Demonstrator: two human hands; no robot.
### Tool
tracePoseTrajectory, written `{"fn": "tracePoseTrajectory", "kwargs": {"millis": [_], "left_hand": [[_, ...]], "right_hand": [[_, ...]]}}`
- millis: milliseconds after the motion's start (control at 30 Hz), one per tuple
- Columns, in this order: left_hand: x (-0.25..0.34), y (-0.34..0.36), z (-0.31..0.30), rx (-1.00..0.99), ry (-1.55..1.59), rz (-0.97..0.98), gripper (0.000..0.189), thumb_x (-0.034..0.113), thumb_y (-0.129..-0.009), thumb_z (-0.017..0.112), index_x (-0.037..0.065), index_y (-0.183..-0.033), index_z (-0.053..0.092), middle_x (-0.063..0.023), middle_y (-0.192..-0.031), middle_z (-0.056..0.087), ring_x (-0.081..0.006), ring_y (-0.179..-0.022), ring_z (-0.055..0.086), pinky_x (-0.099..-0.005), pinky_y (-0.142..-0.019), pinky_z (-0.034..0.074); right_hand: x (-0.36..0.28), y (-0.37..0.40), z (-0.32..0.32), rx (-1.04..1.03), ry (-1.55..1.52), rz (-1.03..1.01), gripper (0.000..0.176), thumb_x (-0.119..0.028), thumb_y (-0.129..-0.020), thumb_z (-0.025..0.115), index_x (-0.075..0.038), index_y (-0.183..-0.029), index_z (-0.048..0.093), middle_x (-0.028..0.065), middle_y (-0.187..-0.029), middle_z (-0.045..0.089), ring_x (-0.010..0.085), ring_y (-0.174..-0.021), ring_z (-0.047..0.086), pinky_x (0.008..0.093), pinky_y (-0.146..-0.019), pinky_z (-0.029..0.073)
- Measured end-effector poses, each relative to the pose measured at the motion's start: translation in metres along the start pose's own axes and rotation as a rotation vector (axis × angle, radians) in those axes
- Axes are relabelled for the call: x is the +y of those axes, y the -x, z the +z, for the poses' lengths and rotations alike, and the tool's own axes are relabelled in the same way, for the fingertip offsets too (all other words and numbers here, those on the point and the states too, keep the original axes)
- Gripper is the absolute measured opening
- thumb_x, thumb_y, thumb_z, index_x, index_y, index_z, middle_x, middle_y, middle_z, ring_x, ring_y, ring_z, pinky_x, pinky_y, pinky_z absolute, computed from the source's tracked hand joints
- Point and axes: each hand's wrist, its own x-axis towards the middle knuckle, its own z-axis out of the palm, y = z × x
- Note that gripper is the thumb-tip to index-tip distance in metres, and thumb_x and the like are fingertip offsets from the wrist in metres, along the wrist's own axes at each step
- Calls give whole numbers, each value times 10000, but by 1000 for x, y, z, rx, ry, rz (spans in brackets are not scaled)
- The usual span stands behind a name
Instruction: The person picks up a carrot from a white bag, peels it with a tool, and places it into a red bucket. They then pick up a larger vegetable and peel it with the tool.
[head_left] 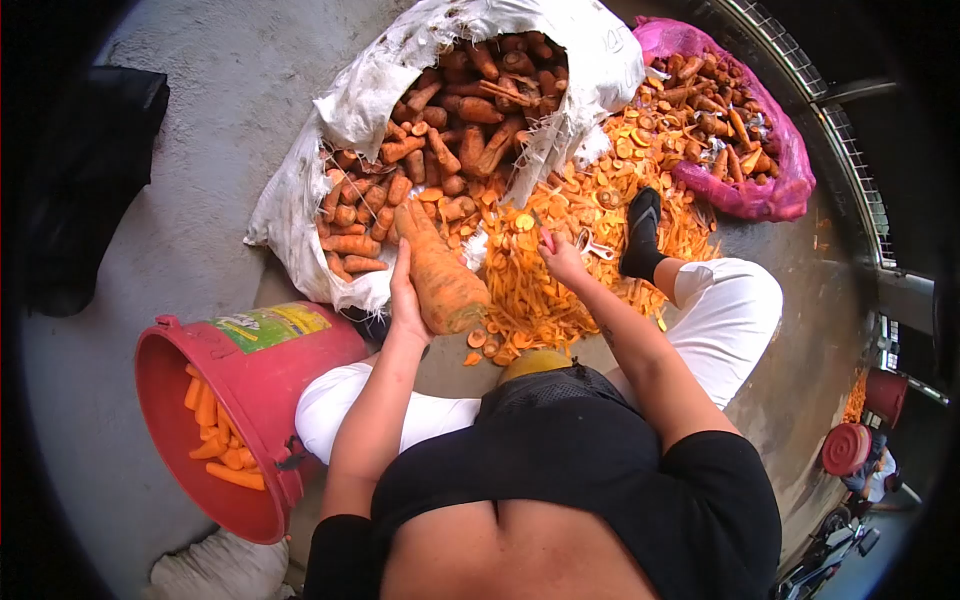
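My left hand (406, 300) is wrapped round a large unpeeled carrot (445, 278), its thick end pointing toward me. Closed round a small pink-handled knife (547, 239) is my right hand (566, 262), held apart from the carrot; its thin blade is hard to make out. Below and beyond both hands spreads a heap of carrot peelings and cut slices (525, 300). A peeler (597, 247) lies on the heap just right of my right hand.
A torn white sack (290, 210) spills unpeeled carrots (480, 110) ahead. A pink mesh sack (790, 185) holds more carrots at right. On my left, a tilted red bucket (270, 360) contains peeled carrots (212, 420). Another person (882, 475) is far right, near a red lid (846, 449).
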Motion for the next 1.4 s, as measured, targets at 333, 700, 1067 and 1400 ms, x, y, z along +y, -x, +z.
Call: {"fn": "tracePoseTrajectory", "kwargs": {"millis": [333,700,1067,1400], "left_hand": [[8,-1,5,-109,29,-73,723,682,-923,392,58,-1274,492,-221,-1038,633,-386,-932,661,-538,-839,542],[4,31,11,-312,-114,-17,621,564,-984,383,36,-1280,524,-122,-1079,641,-226,-913,666,-359,-786,576],[12,71,11,-469,-318,102,609,249,-785,665,2,-1313,491,-107,-1144,593,-199,-975,630,-354,-847,553],[12,82,13,-447,-365,135,662,226,-761,664,12,-1346,439,-95,-1113,579,-193,-958,614,-340,-840,550]], "right_hand": [[-143,50,-90,-76,-173,-429,428,-438,-1019,420,-63,-1159,571,166,-872,626,296,-848,637,386,-757,484],[-203,133,-120,-89,453,-897,335,-434,-989,464,-111,-958,549,141,-731,608,351,-703,627,450,-578,464],[-211,165,-130,14,523,-891,313,-420,-987,479,-113,-972,541,150,-668,600,362,-657,622,461,-564,465],[-217,180,-128,66,595,-920,333,-443,-978,492,-121,-926,562,129,-660,601,336,-617,619,437,-520,454]]}}
